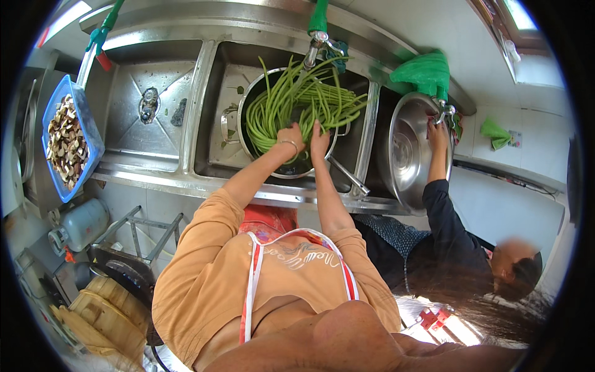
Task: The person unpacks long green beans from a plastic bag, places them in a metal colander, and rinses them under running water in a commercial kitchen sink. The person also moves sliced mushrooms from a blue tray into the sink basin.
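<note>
Long green beans (274, 109) fill a large steel pot (290, 176) standing in the middle sink basin (223, 153); many of their ends poke out over its rim. Among the beans at the near side is my left hand (292, 138), a bracelet on its wrist and its fingers partly hidden. Close beside it, my right hand (320, 139) touches the beans, fingers pointing away from me; whether it grips any is not clear. A metal faucet (310, 58) wrapped in green hangs over the pot. A metal handle (348, 174) leans out over the pot's right rim.
To the left are another steel basin (144, 125) and a blue plastic basket (95, 139) of cut brown-and-white pieces. On the right, a co-worker's hand (438, 135) holds a cloth at a large steel bowl (404, 153) beneath another faucet. A gas cylinder (86, 223) and metal stand are lower left.
</note>
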